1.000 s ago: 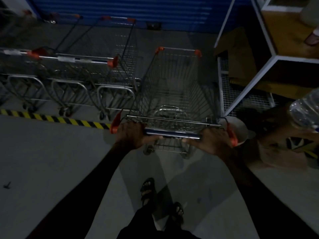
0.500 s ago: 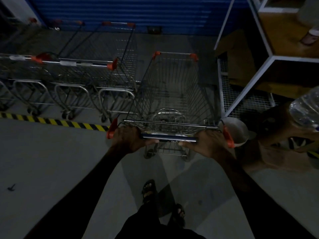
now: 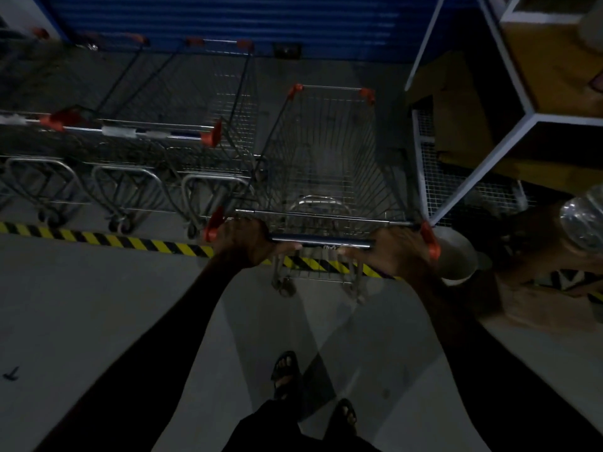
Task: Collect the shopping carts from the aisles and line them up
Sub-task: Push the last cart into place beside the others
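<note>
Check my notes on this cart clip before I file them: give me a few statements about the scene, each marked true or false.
1. Both hands hold the handle bar of the cart being pushed. True: the left hand and the right hand each have a grip on it.
2. The pushed cart carries groceries. False: its basket shows only bare wire.
3. Other carts stand in a row to its left. True.
4. The shutter behind the carts is red. False: it is blue.
5. The striped floor tape is yellow and black. True.
6. The pushed cart stands wholly short of the tape. False: its basket is past the tape, and the tape runs below its handle.
</note>
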A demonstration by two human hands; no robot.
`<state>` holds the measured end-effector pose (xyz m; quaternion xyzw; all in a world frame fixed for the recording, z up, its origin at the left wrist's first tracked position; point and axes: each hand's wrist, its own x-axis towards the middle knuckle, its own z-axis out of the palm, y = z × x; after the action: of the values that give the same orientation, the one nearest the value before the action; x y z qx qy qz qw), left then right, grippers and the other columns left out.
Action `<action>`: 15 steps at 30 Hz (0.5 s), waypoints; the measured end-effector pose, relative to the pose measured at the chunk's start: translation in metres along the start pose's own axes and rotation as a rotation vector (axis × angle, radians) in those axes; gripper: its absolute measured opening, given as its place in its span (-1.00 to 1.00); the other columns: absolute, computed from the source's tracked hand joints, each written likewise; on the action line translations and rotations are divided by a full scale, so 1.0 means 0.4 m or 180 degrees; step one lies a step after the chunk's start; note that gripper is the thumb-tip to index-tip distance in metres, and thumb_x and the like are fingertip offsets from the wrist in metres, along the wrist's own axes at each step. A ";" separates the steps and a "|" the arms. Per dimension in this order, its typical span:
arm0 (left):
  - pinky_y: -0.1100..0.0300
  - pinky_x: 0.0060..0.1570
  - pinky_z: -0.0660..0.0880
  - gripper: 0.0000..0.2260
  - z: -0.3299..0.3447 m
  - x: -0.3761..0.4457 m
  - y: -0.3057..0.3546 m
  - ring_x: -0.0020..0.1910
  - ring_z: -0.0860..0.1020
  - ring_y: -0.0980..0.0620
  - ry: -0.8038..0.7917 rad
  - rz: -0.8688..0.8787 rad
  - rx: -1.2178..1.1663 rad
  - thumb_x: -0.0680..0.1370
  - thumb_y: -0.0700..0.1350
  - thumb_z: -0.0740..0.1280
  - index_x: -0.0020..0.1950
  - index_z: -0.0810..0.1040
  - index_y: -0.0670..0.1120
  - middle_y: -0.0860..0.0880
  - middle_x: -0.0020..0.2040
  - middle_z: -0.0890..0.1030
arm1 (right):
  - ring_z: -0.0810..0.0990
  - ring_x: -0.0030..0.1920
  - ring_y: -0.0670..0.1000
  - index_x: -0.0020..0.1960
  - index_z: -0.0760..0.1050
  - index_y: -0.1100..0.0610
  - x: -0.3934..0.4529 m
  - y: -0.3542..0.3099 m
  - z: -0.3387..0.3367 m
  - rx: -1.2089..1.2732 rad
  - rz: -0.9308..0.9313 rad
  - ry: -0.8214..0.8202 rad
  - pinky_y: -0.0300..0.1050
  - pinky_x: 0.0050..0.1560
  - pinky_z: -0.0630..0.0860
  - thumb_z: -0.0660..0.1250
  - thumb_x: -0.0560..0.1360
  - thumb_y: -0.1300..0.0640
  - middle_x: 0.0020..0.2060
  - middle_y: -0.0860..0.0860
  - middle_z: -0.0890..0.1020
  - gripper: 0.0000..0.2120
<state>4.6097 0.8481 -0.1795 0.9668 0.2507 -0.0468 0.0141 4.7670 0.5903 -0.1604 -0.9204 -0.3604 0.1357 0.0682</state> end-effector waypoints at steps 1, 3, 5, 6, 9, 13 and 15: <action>0.08 -0.16 0.44 -0.25 -0.013 0.018 -0.002 -0.15 0.64 -0.12 -0.0101 0.0029 -0.0151 0.29 0.75 0.06 -0.39 0.32 0.02 -0.10 -0.28 0.62 | 0.65 0.01 -0.05 0.12 0.66 -0.19 0.015 -0.012 -0.013 -0.0027 -0.0030 0.0030 -0.07 0.12 0.53 -0.03 0.32 -0.76 -0.07 -0.14 0.71 -0.14; 0.08 -0.07 0.43 -0.31 -0.026 0.062 -0.001 -0.08 0.60 -0.08 -0.0271 0.0036 -0.0319 0.37 0.66 0.21 -0.33 0.36 0.00 -0.09 -0.23 0.61 | 0.68 0.05 0.01 0.17 0.69 -0.18 0.043 -0.026 -0.036 0.0026 0.0026 0.0077 -0.06 0.15 0.51 -0.01 0.34 -0.72 -0.04 -0.07 0.75 -0.15; 0.03 0.02 0.47 -0.23 -0.023 0.109 -0.001 0.02 0.66 -0.13 -0.0265 0.0070 -0.0097 0.33 0.72 0.13 -0.29 0.43 -0.03 -0.15 -0.10 0.69 | 0.67 0.20 0.09 0.26 0.67 -0.14 0.081 -0.020 -0.054 0.0023 0.0129 -0.0110 0.00 0.29 0.48 0.07 0.35 -0.65 0.14 0.01 0.74 -0.18; 0.01 0.04 0.48 -0.18 -0.023 0.132 -0.002 0.05 0.67 -0.14 -0.0270 0.0046 -0.0085 0.30 0.74 0.10 -0.26 0.49 -0.06 -0.16 -0.06 0.70 | 0.66 0.23 0.11 0.27 0.67 -0.15 0.099 -0.022 -0.071 0.0008 0.0187 -0.0206 0.03 0.33 0.48 0.08 0.33 -0.66 0.18 0.02 0.73 -0.17; -0.08 0.24 0.48 -0.01 -0.027 0.191 0.000 0.20 0.62 -0.20 -0.0463 -0.0077 -0.0186 0.29 0.75 0.11 0.06 0.65 -0.14 -0.22 0.16 0.68 | 0.59 0.35 0.15 0.33 0.62 -0.20 0.164 -0.019 -0.097 0.0035 0.0459 -0.0386 0.14 0.42 0.47 0.08 0.27 -0.73 0.31 0.01 0.67 -0.10; -0.14 0.29 0.52 0.03 -0.037 0.281 -0.010 0.14 0.64 -0.18 -0.0523 0.0066 -0.0226 0.23 0.79 0.02 0.01 0.65 -0.11 -0.19 0.10 0.69 | 0.43 0.52 0.19 0.50 0.49 -0.07 0.217 -0.038 -0.140 -0.0166 0.0577 -0.0499 0.12 0.55 0.29 0.18 0.39 -0.62 0.50 0.11 0.51 -0.11; -0.12 0.26 0.54 0.04 -0.034 0.326 -0.020 0.15 0.64 -0.17 -0.0452 0.0118 -0.0223 0.21 0.81 0.00 0.00 0.65 -0.10 -0.18 0.11 0.70 | 0.44 0.51 0.17 0.49 0.51 -0.06 0.242 -0.051 -0.159 -0.0217 0.0659 -0.0466 0.08 0.55 0.28 0.17 0.39 -0.62 0.48 0.10 0.53 -0.11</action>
<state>4.7205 0.9190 -0.1788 0.9645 0.2326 -0.1061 0.0665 4.8411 0.6694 -0.1146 -0.9421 -0.2718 0.1965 -0.0041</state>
